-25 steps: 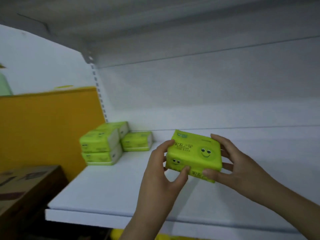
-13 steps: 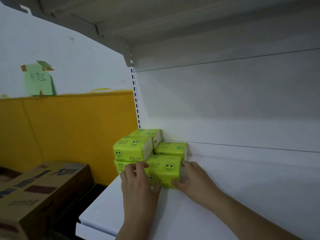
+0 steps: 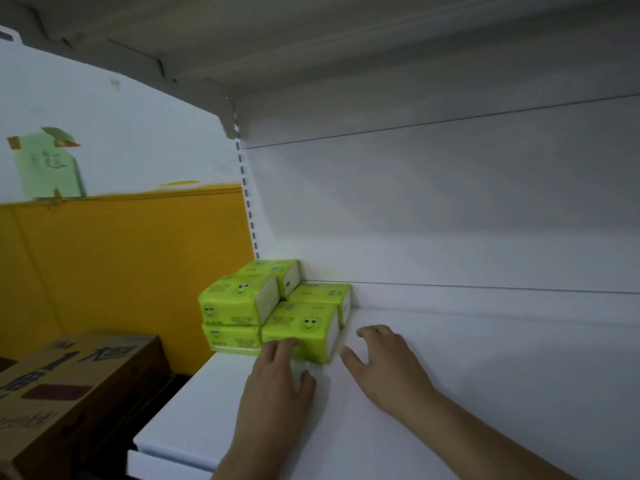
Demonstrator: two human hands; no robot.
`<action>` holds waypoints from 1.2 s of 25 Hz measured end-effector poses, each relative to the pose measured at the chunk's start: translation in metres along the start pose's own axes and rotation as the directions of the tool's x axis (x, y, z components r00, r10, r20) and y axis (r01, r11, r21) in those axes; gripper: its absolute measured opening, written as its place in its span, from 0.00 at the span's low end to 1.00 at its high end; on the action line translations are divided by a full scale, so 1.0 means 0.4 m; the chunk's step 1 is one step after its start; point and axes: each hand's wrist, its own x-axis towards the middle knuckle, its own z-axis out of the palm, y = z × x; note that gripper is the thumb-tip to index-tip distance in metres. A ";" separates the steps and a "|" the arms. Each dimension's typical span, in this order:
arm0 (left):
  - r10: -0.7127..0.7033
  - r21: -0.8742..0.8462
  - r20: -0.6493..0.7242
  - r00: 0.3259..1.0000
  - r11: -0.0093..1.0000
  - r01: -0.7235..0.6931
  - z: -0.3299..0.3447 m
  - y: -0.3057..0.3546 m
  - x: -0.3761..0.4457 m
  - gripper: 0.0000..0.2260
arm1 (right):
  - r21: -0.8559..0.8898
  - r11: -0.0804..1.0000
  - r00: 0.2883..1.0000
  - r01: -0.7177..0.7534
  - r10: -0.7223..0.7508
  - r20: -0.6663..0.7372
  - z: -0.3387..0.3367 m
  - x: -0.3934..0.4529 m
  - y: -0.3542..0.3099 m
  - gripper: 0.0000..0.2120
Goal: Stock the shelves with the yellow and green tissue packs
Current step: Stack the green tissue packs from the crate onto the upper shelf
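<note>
Yellow-green plastic-wrapped tissue packs [image 3: 273, 306] printed with smiley faces are shown stacked in the left rear corner of the white metal shelf [image 3: 467, 368]. At far left, a brown cardboard carton [image 3: 65, 386] is seen before an orange panel [image 3: 121, 258]. The left hand [image 3: 277, 379] is laid flat, fingertips touching the front lower pack [image 3: 304, 329]. The right hand [image 3: 384, 362] is spread open just beside that pack, nothing held.

The tissue packs [image 3: 300, 323] wore glossy yellow-green plastic film. The shelf [image 3: 450, 358] looked smooth, matt white. The box [image 3: 62, 386] was matt brown cardboard.
</note>
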 end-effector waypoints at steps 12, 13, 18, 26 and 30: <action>0.606 -0.449 0.076 0.791 0.730 -0.516 0.146 0.710 -0.359 0.23 | 0.128 0.962 0.868 -0.243 0.274 -0.414 -0.585 -0.466 0.452 0.27; 0.663 -0.486 0.078 0.744 0.678 -0.552 0.166 0.772 -0.411 0.20 | 0.115 0.956 0.841 -0.269 0.292 -0.455 -0.626 -0.529 0.497 0.27; 0.871 -0.670 0.119 0.477 0.425 -0.608 0.278 1.006 -0.681 0.16 | 0.091 0.904 0.679 -0.418 0.377 -0.629 -0.746 -0.837 0.690 0.23; 0.897 -0.734 0.386 0.213 0.439 -0.517 0.510 1.148 -0.945 0.20 | 0.103 0.732 0.464 -0.674 0.528 -0.712 -0.655 -1.199 0.982 0.19; 0.817 -0.657 0.560 0.139 0.540 -0.526 0.637 1.186 -1.020 0.22 | 0.222 0.526 0.329 -0.821 0.754 -0.568 -0.499 -1.326 1.155 0.21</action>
